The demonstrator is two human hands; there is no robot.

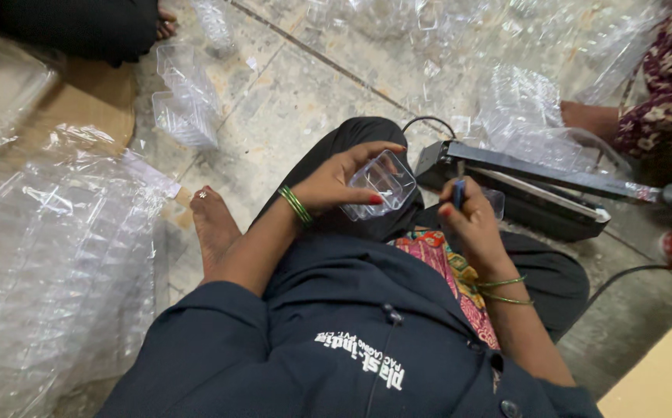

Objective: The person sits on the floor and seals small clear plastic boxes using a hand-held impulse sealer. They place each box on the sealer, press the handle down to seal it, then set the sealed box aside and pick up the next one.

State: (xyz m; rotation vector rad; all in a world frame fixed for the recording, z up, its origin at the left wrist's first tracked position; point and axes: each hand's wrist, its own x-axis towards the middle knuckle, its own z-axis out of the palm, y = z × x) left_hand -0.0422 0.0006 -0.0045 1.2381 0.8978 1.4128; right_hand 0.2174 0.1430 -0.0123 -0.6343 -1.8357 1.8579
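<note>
Speckled stone floor (289, 116), strewn with clear plastic packaging (49, 255); I sit cross-legged.
My left hand (336, 182) clasps a clear plastic tub (382, 184) over my lap; right hand (471, 224) pinches a blue pen (459, 190) beside the black heat sealer (537, 186).

Taking the black bar-shaped heat sealer (521, 190) on the stone-tiled floor (289, 116) as landmark: its raised upper arm leaves an open wedge above the base, widest at the right end. Just left of the sealer, the left hand (343, 182) holding a clear square plastic cup (382, 184) and the right hand (471, 224) with a thin blue tool (459, 192) fill the near approach. Behind the sealer, heaped clear plastic containers (529, 108) and another person's patterned sleeve (665, 116) block the way. Far left of it, bare tiles lie open between a clear container stack (185, 101) and the bare foot (212, 224); beyond them, bagged clear containers (49, 255) wall off that side.
</note>
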